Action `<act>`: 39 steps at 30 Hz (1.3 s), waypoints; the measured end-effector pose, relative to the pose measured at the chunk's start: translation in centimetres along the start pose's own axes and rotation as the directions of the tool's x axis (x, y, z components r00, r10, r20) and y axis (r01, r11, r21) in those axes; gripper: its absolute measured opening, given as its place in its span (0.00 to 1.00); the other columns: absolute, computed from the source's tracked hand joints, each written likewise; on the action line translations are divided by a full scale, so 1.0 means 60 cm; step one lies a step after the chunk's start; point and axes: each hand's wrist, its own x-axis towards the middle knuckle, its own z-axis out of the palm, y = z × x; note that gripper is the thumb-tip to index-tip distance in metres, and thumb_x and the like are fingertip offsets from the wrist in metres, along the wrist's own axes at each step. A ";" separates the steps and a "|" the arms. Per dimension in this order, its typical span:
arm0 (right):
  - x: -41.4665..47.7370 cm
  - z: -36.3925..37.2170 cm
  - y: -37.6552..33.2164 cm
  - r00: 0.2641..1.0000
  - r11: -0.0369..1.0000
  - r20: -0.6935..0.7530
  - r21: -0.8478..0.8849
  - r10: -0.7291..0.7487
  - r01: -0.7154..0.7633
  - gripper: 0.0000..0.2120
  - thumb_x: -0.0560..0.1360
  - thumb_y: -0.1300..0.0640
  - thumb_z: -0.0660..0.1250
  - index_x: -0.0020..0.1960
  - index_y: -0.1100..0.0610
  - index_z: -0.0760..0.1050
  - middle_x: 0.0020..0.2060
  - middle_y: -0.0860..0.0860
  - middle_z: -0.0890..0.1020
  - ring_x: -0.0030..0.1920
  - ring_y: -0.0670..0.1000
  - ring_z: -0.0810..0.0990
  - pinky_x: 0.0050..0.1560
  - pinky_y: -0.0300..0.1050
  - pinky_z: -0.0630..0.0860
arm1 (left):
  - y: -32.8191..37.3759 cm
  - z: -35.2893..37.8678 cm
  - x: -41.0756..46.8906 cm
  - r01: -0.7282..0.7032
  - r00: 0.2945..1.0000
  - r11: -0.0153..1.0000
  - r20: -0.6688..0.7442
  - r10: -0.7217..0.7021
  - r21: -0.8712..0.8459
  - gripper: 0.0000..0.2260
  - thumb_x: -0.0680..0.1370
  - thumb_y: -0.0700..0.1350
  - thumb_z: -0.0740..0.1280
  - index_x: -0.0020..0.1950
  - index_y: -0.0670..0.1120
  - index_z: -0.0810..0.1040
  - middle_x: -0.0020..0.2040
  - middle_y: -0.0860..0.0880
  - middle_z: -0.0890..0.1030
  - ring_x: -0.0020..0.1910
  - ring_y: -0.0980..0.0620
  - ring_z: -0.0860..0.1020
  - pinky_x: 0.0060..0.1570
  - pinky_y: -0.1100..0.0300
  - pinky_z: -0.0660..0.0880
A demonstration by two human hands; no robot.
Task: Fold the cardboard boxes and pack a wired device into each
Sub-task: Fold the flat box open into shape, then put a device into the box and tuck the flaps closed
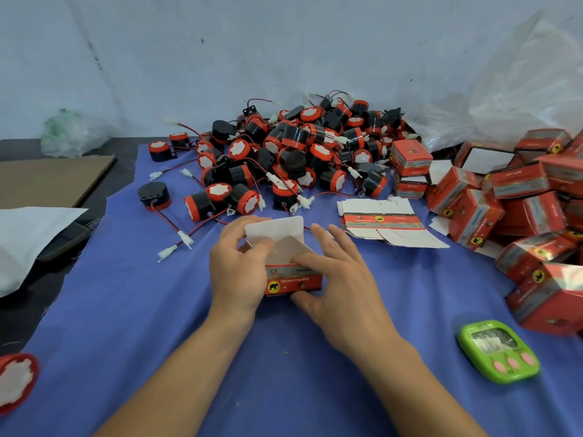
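Observation:
A small red cardboard box (293, 280) with a yellow elephant mark stands on the blue cloth (157, 310) in the middle. Its white top flap (274, 228) stands up. My left hand (238, 269) grips the box's left side, thumb on an inner flap. My right hand (334, 272) holds the right side, its thumb under the front and a finger pressing a side flap down. Behind lies a heap of black-and-red round wired devices (293, 152) with white plugs. A stack of flat unfolded boxes (388, 222) lies to the right.
Several folded red boxes (520, 209) pile up at the right under a clear plastic bag (504, 99). A green timer (498, 351) sits at the near right. One device (15, 383) lies at the near left edge. Brown cardboard (47, 178) and a white sheet (28, 234) lie left.

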 end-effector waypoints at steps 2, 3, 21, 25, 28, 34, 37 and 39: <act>-0.001 0.002 -0.001 0.999 0.999 -0.015 -0.042 -0.034 0.033 0.18 0.68 0.60 0.78 0.55 0.44 0.85 0.78 0.46 0.69 0.79 0.48 0.58 0.70 0.25 0.48 | -0.002 0.002 -0.004 0.008 1.000 0.999 0.023 -0.007 -0.031 0.16 0.72 0.46 0.67 0.58 0.59 0.83 0.53 0.57 0.85 0.54 0.56 0.83 0.43 0.60 0.80; -0.002 0.001 -0.003 0.999 0.998 -0.021 -0.049 -0.046 0.045 0.17 0.68 0.62 0.78 0.53 0.45 0.86 0.77 0.47 0.70 0.78 0.49 0.60 0.70 0.25 0.48 | -0.002 0.004 -0.005 0.045 0.998 0.997 0.037 -0.043 -0.063 0.15 0.73 0.47 0.67 0.59 0.58 0.83 0.52 0.57 0.86 0.52 0.56 0.83 0.42 0.61 0.80; 0.172 -0.070 0.070 0.931 0.923 -0.188 -0.169 0.313 -0.345 0.22 0.77 0.60 0.65 0.70 0.60 0.71 0.70 0.57 0.73 0.72 0.61 0.66 0.70 0.56 0.67 | -0.022 -0.012 0.027 -0.088 0.993 0.980 0.098 0.071 0.176 0.18 0.76 0.42 0.74 0.51 0.68 0.79 0.46 0.66 0.85 0.47 0.64 0.82 0.40 0.68 0.77; 0.270 -0.097 0.129 0.858 0.835 -0.163 -0.201 0.487 -0.512 0.35 0.78 0.55 0.68 0.80 0.60 0.57 0.78 0.61 0.63 0.77 0.65 0.61 0.74 0.59 0.64 | -0.026 -0.017 0.032 -0.091 0.988 0.980 0.136 0.067 0.178 0.16 0.76 0.41 0.75 0.51 0.64 0.80 0.46 0.66 0.85 0.47 0.64 0.83 0.39 0.68 0.78; 0.297 -0.093 0.166 0.831 0.787 0.023 -0.336 0.555 -0.517 0.31 0.82 0.55 0.64 0.80 0.64 0.57 0.77 0.62 0.64 0.74 0.65 0.67 0.68 0.57 0.70 | -0.020 -0.019 0.034 -0.100 0.984 0.982 0.161 0.074 0.159 0.15 0.76 0.41 0.74 0.51 0.62 0.81 0.46 0.64 0.85 0.46 0.64 0.83 0.40 0.66 0.79; 0.298 -0.080 0.190 0.871 0.840 -0.013 -0.257 0.492 -0.478 0.31 0.76 0.55 0.73 0.74 0.60 0.64 0.67 0.62 0.72 0.60 0.65 0.74 0.56 0.57 0.75 | -0.017 -0.018 0.032 -0.092 0.981 0.981 0.185 0.059 0.171 0.13 0.74 0.44 0.72 0.52 0.63 0.81 0.47 0.63 0.86 0.48 0.62 0.84 0.45 0.57 0.82; 0.293 -0.084 0.188 0.869 0.851 -0.003 -0.197 0.495 -0.486 0.29 0.77 0.57 0.73 0.71 0.58 0.62 0.56 0.62 0.80 0.47 0.62 0.77 0.40 0.50 0.71 | -0.015 -0.020 0.029 -0.110 0.972 0.976 0.224 0.067 0.186 0.19 0.77 0.41 0.72 0.51 0.70 0.80 0.48 0.65 0.85 0.49 0.64 0.83 0.42 0.64 0.80; 0.289 -0.087 0.187 0.878 0.855 0.002 -0.232 0.478 -0.465 0.29 0.79 0.57 0.70 0.75 0.59 0.62 0.62 0.64 0.78 0.57 0.65 0.78 0.49 0.54 0.75 | -0.011 -0.021 0.028 -0.126 0.967 0.974 0.241 0.078 0.190 0.21 0.77 0.42 0.73 0.50 0.72 0.79 0.49 0.66 0.85 0.49 0.65 0.83 0.40 0.68 0.78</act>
